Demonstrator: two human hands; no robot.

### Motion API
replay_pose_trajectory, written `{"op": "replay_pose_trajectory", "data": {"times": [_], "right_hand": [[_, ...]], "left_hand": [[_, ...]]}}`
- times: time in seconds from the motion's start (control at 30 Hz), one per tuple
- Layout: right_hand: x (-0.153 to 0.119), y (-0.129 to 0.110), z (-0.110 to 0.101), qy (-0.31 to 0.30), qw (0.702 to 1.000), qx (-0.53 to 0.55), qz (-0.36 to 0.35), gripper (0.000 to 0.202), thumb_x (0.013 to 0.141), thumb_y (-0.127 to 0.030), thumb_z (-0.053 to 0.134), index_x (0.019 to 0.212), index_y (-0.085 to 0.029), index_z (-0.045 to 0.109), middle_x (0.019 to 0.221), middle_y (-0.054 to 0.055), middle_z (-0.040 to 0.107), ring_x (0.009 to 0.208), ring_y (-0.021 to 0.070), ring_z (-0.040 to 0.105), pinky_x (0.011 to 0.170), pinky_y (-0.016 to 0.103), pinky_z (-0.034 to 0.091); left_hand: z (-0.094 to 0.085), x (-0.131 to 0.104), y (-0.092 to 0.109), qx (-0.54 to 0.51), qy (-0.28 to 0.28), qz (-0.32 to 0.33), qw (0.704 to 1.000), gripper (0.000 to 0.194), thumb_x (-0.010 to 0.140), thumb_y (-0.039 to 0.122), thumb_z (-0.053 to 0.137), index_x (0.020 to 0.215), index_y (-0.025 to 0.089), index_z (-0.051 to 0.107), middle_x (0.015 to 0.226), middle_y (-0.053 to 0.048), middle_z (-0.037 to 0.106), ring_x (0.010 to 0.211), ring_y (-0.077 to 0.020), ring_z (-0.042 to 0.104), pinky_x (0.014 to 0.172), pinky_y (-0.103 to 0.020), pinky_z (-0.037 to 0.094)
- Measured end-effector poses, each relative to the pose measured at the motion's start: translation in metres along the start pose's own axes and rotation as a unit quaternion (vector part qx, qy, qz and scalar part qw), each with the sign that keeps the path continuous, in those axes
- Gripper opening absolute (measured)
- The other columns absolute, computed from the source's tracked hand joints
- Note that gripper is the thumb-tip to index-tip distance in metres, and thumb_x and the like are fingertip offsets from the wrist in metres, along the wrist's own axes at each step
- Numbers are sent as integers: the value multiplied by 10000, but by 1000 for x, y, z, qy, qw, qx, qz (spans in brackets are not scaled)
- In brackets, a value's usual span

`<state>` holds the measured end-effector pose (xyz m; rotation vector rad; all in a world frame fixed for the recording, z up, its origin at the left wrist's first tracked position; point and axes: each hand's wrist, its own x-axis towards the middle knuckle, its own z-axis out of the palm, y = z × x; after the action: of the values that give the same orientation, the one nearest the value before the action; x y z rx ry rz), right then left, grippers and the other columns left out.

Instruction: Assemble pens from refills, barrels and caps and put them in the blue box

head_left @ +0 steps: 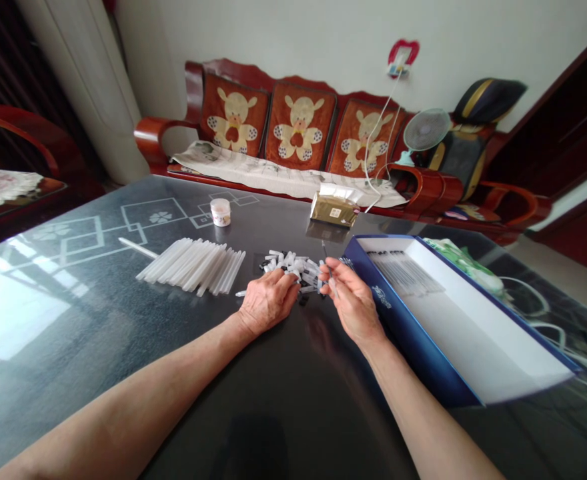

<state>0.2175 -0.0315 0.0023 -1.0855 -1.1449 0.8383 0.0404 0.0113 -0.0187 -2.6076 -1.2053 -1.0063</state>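
My left hand (269,301) rests at the near edge of a heap of small white and black caps (301,265). Its fingers are curled down into the heap, and what they hold is hidden. A pale tube end (241,293) pokes out on the left side of that hand. Just right of the heap, my right hand (352,298) pinches a thin, dark-tipped pen refill (325,252), held with the tip up. Left of the heap lies a row of white translucent tubes (193,265), one jutting out at the far left.
A blue box (408,340) with white insides stands at right, similar thin refills (404,270) lying at its far end. Behind are a small white jar (220,212) and a tissue pack (334,208). Cables (563,333) and a green-white packet (466,267) lie beyond the box.
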Motion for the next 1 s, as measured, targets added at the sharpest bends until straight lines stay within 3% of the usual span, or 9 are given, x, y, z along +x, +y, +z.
{"op": "replay_pose_trajectory", "data": {"times": [0.1,0.27,0.7,0.87,1.0], "right_hand": [[1,1,3,31,995,91,39,356,742,-342,708,1066,-213,637,991,45,689,820,148,645,671,275,533],[2,1,2,64,988,136,29,243,798,-418,621,845,-180,634,666,-3,630,570,108,563,507,229,458],[1,10,-1,30,993,111,39,238,820,-406,606,837,-170,633,621,-19,603,540,100,543,487,218,434],[-6,9,6,-54,991,100,68,241,842,-410,609,875,-175,649,682,-7,622,592,102,563,535,224,458],[-10,9,13,-99,991,46,78,252,840,-399,631,977,-192,676,704,-8,618,613,104,560,547,224,466]], "left_hand": [[1,0,-1,0,1,-7,1000,266,963,354,428,1000,194,638,808,-42,630,779,-151,618,644,-222,456],[4,0,-2,-7,11,-4,1000,267,959,352,429,977,194,642,804,-47,634,773,-158,618,645,-234,464],[0,-1,0,-20,17,22,999,249,957,329,436,993,185,635,793,-36,623,753,-154,615,648,-238,462],[0,-2,0,-52,36,78,995,263,962,320,428,1069,195,632,776,-25,609,718,-139,602,636,-227,450],[-2,-1,0,-45,38,72,996,284,964,320,416,962,196,672,699,-15,583,637,-123,569,581,-217,418]]}}
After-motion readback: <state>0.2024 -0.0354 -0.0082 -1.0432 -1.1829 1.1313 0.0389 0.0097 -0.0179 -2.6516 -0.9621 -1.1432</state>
